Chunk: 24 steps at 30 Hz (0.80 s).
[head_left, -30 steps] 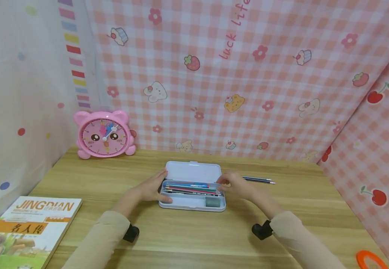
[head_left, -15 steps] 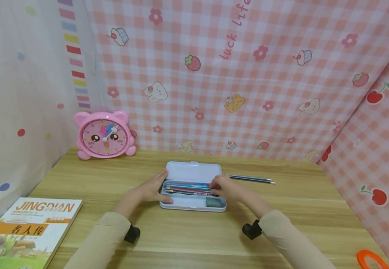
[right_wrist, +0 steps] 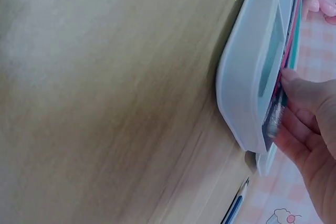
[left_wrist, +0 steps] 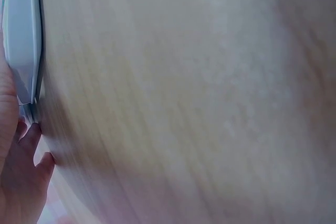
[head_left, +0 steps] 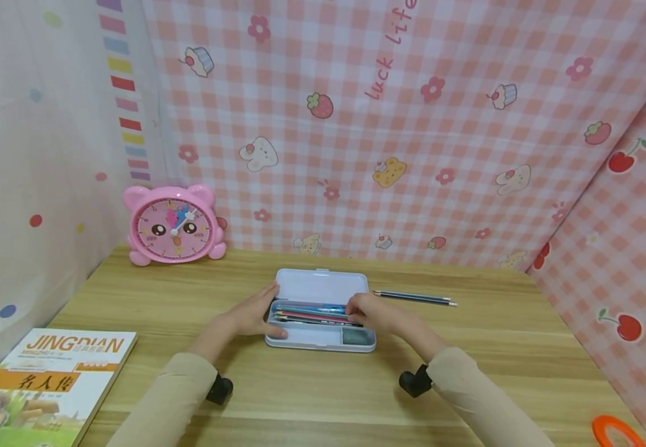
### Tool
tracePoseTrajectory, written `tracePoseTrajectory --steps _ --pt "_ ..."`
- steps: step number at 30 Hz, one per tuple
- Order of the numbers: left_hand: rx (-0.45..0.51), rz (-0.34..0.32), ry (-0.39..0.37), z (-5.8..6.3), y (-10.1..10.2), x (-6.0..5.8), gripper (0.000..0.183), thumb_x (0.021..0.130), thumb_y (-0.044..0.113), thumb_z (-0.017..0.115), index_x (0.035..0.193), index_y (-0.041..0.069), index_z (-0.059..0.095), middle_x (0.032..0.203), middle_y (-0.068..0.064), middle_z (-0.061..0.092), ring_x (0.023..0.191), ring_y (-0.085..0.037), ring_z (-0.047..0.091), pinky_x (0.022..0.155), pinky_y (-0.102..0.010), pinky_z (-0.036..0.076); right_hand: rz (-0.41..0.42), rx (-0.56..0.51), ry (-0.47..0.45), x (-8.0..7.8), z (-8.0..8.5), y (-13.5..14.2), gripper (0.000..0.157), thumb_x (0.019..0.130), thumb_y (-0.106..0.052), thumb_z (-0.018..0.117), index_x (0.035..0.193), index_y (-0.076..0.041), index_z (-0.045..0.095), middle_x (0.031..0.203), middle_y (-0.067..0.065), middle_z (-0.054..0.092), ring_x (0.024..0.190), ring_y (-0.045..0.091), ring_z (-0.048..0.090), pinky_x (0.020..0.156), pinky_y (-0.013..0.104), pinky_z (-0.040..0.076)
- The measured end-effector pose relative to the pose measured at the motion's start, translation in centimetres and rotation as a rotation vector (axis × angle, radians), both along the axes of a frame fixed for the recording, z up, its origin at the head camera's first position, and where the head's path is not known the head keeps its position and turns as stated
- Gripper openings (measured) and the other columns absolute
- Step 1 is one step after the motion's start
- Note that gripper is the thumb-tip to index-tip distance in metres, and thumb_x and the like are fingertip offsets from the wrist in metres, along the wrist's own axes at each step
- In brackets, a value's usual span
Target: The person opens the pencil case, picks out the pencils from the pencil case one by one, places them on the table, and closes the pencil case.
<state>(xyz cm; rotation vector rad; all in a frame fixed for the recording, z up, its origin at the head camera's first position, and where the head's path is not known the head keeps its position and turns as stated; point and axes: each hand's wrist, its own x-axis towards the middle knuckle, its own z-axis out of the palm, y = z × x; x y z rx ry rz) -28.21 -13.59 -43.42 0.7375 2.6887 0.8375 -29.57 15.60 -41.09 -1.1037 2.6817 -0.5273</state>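
Note:
A white pencil case (head_left: 311,338) lies open on the wooden table, its lid (head_left: 323,284) folded back. Inside, several pencils (head_left: 313,318) rest lengthwise beside a blue-wrapped item, and a dark green block sits in the small front-right compartment (head_left: 356,336). My left hand (head_left: 246,314) holds the case's left end, thumb over the front and fingers at the back corner. With thumb and fingers, my right hand (right_wrist: 312,124) pinches pencils (right_wrist: 280,103) near their right ends; the grip hides how many.
Two dark pencils (head_left: 414,298) lie on the table right of the lid. A pink clock (head_left: 174,226) stands at the back left, and a book (head_left: 49,372) lies at the front left. An orange ring-shaped object (head_left: 615,430) is at the front right.
My right hand has moved left from the case's right end onto the pencils, uncovering the two loose pencils' tips. My left hand stays at the case's left end.

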Motion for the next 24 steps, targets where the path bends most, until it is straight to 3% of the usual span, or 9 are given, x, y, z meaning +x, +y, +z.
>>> tracePoseTrajectory --steps 7,14,24 --pt "-0.003 0.002 -0.007 -0.3 0.0 -0.2 0.105 0.073 0.040 0.074 0.142 -0.011 0.013 0.150 -0.028 0.009 0.139 -0.040 0.012 0.114 -0.049 0.015 -0.035 -0.029 0.081 0.5 0.7 0.6 0.008 0.089 -0.004 0.055 0.093 0.001 0.061 0.086 0.008 0.062 0.076 0.012 0.055 0.068 0.023 0.051" --pt "-0.001 0.004 -0.002 -0.7 -0.1 -0.5 0.105 0.072 0.041 0.074 0.142 -0.010 0.014 0.150 -0.027 0.009 0.139 -0.040 0.013 0.114 -0.050 0.015 -0.009 -0.030 0.204 -0.1 1.0 2.6 0.005 0.087 -0.003 0.058 0.088 0.002 0.059 0.078 0.005 0.061 0.070 0.010 0.054 0.062 0.022 0.049" --pt "0.002 0.000 -0.017 -0.5 0.0 -0.3 0.104 0.073 0.039 0.074 0.142 -0.010 0.013 0.150 -0.027 0.008 0.139 -0.040 0.012 0.114 -0.050 0.014 -0.141 -0.002 0.200 0.0 1.4 6.8 0.006 0.088 -0.002 0.056 0.088 0.003 0.058 0.080 0.006 0.058 0.073 0.012 0.052 0.063 0.027 0.048"
